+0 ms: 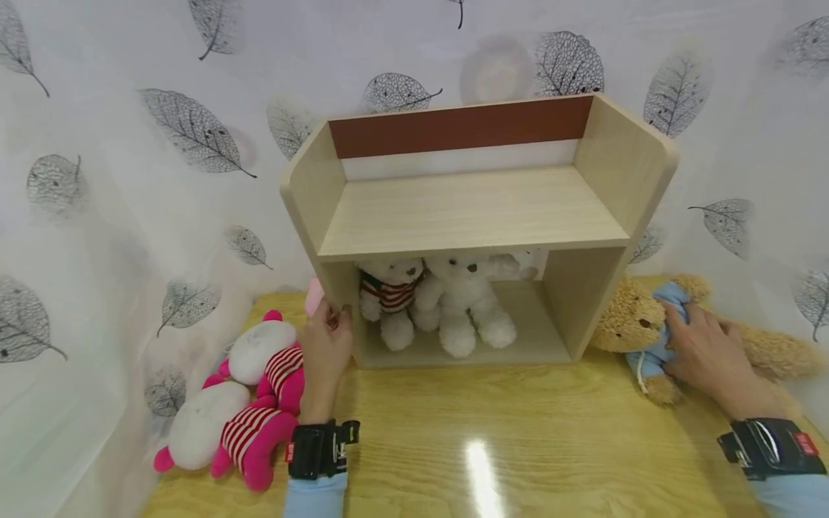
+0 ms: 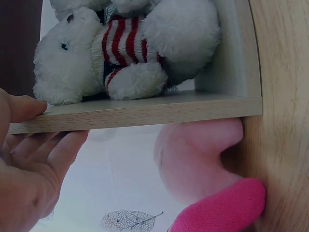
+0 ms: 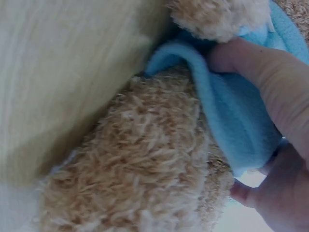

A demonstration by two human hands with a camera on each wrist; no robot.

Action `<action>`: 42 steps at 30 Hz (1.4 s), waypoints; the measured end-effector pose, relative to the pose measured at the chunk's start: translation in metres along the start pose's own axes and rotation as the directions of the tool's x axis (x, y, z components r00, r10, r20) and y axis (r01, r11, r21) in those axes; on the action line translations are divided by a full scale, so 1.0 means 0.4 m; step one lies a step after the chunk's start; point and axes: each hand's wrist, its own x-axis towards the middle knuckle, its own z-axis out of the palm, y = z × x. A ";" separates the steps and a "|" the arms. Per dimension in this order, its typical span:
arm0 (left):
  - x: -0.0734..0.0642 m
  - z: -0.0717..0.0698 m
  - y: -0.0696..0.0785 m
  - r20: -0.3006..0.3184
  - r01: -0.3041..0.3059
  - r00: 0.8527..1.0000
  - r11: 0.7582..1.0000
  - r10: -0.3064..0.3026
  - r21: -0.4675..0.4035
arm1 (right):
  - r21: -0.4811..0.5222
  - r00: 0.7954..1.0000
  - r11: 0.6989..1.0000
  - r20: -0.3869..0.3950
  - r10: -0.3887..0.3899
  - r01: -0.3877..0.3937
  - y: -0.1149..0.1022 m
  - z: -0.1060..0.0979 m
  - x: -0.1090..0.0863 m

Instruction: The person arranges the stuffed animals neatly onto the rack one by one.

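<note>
A small wooden shelf stands on the table, and my left hand holds the front edge of its left side panel. In the left wrist view the thumb lies on the inner face of that panel, the fingers on the outer face. Inside the lower compartment sit a white bear in a striped sweater and a plain white bear. To the right of the shelf, my right hand grips a brown teddy bear by its blue top. The bear lies on its side.
Two pink-and-white plush toys in striped clothes, one nearer and one farther, lie left of my left forearm. A pale pink plush part shows beside the shelf's left panel. Behind hangs a white leaf-patterned curtain. The table is wooden.
</note>
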 end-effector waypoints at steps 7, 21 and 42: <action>0.001 -0.002 -0.002 0.020 0.030 0.999 1.000 -0.030 -0.009 | -0.010 0.991 0.999 -0.126 -0.035 0.034 -0.001 0.021 -0.010; 0.002 0.001 -0.011 0.019 0.023 1.000 1.000 -0.023 0.001 | 0.077 0.975 0.994 -0.200 0.094 -0.080 0.006 -0.002 -0.061; 0.003 0.000 -0.011 0.010 0.017 1.000 1.000 -0.018 0.012 | 0.358 0.924 0.931 -0.377 0.070 0.075 -0.162 -0.118 -0.099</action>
